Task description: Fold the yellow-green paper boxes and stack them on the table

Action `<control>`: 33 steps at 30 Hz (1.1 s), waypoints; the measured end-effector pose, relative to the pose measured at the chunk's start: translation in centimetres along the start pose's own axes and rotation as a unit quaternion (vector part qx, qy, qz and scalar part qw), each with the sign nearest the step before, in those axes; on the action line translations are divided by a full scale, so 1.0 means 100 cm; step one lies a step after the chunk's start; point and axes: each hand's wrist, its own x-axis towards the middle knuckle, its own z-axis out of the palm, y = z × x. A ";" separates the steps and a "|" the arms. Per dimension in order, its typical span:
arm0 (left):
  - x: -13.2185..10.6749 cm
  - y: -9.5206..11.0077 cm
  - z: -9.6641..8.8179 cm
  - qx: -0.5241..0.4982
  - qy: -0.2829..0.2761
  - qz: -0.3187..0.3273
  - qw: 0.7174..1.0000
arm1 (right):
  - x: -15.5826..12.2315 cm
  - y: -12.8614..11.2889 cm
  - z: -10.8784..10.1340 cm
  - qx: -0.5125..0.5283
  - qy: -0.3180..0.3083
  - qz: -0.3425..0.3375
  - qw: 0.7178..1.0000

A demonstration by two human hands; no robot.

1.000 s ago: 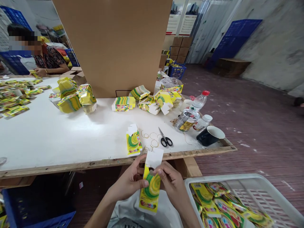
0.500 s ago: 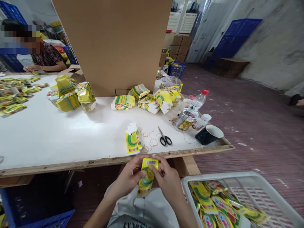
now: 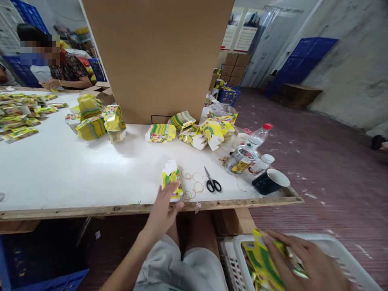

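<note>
My left hand (image 3: 163,208) reaches over the table's front edge with its fingers stretched out. Its fingertips overlap a small yellow-and-green carton (image 3: 172,174) with white end flaps; whether they touch it I cannot tell. Over the white basket (image 3: 329,239) at lower right is my right hand (image 3: 312,260), blurred by motion. A yellow carton (image 3: 258,238) shows between its thumb and fingers. Below it, several yellow packs (image 3: 253,258) lie in the basket, partly covered by the hand.
Black-handled scissors (image 3: 214,185) and several rubber bands (image 3: 198,186) lie right of the carton. A dark mug (image 3: 266,184), a clear jar (image 3: 241,159) and bottles stand at the table's right end. Bundled yellow cartons (image 3: 160,133) line the back. A co-worker (image 3: 71,70) sits at far left.
My hands have parted. The yellow carton both held over my lap has gone right to the basket with my right hand, while my left hand has moved forward to the table carton.
</note>
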 end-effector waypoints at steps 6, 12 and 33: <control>0.009 -0.035 0.006 0.035 -0.009 0.004 0.999 | 0.015 -0.050 0.061 0.165 -0.066 0.006 0.984; 0.008 -0.039 -0.002 -0.009 -0.010 0.015 1.000 | 0.032 -0.131 0.175 0.276 -0.138 0.095 0.947; -0.013 0.000 0.018 -0.422 0.002 -0.202 0.884 | -0.033 -0.117 0.111 0.566 -0.244 0.254 0.745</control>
